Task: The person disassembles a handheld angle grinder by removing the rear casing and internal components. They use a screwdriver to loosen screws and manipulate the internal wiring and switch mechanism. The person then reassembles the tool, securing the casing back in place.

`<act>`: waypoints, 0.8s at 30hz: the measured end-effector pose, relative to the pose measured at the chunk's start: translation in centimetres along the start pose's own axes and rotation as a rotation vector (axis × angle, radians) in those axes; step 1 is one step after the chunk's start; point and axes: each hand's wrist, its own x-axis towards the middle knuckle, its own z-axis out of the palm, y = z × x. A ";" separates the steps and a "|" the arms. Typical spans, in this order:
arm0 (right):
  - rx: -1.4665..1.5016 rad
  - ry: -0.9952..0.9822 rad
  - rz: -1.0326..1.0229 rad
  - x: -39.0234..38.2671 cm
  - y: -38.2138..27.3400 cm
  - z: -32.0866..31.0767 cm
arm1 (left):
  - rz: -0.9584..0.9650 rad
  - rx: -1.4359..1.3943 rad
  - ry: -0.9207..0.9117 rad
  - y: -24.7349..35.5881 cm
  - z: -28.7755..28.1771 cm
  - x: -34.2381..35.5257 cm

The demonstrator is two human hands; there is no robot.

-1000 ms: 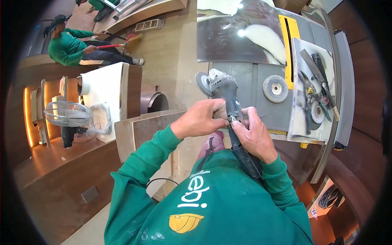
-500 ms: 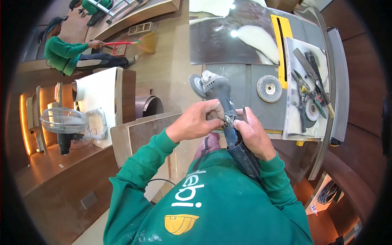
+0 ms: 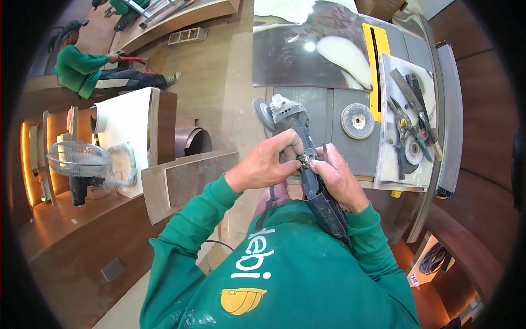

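Observation:
A dusty blue-black angle grinder [image 3: 323, 211] leans against my shirt, its metal head and grey disc pointing away from me. Midway along the body is an opening where bare metal parts show. My left hand [image 3: 266, 164] reaches over from the left, thumb and fingers pinched at that opening; the small part between them is mostly hidden. From the right, my right hand [image 3: 342, 181] grips the body, thumb pressed beside the same opening. A thin dark pointed piece [image 3: 324, 151] sticks up by its fingers; its kind is unclear.
A grey worktable [image 3: 334, 104] ahead holds a loose grinding disc [image 3: 358, 121], a glossy dark sheet [image 3: 307, 49], and a white board [image 3: 386, 159] with snips [image 3: 402, 129] and other tools. A fan [image 3: 79, 162] stands left. Far left, a seated person [image 3: 79, 68] holds a red handle; another works behind.
My hands stay at the grinder's opening, with small finger shifts. The view has swung slightly, so the surroundings sit further left. The seated person's broom head no longer shows clearly.

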 end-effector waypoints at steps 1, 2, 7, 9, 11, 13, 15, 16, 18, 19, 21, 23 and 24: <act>-0.007 -0.002 0.008 0.0 -0.1 -0.1 | 0.008 0.027 0.000 0.0 0.0 0.0; 0.012 -0.004 0.008 -0.1 -0.4 -0.1 | 0.017 0.054 -0.001 -0.1 0.0 -0.1; 0.068 -0.009 0.013 -0.2 -0.8 0.2 | 0.040 0.049 0.027 0.1 0.1 -0.5; 0.072 -0.012 0.002 0.0 -0.1 0.1 | 0.038 0.023 0.051 -0.1 0.2 -0.6; 0.052 -0.006 -0.010 0.3 0.5 0.4 | 0.053 0.020 0.051 -0.1 0.2 -0.5; 0.007 0.005 -0.023 0.6 0.7 0.6 | 0.041 0.014 0.048 -0.1 0.1 -0.5; -0.027 0.010 -0.024 0.7 0.4 0.6 | 0.002 0.005 0.035 0.0 0.0 -0.5; -0.043 0.013 -0.025 0.8 0.3 0.6 | -0.004 -0.001 0.049 -0.2 0.0 -0.5; -0.071 0.022 0.001 1.1 0.1 0.7 | -0.014 -0.012 0.078 -1.0 0.2 -0.5; -0.085 0.026 0.013 1.1 0.1 0.7 | -0.013 0.007 0.113 -1.2 0.4 -0.5; -0.084 0.035 0.001 1.3 0.2 0.8 | -0.012 0.046 0.184 -1.7 1.0 -0.8; -0.085 0.029 -0.014 1.6 0.7 1.0 | 0.007 -0.290 0.243 -2.9 2.3 -1.0; -0.085 0.025 -0.019 1.9 1.2 1.0 | 0.016 -0.457 0.265 -3.5 2.8 -1.1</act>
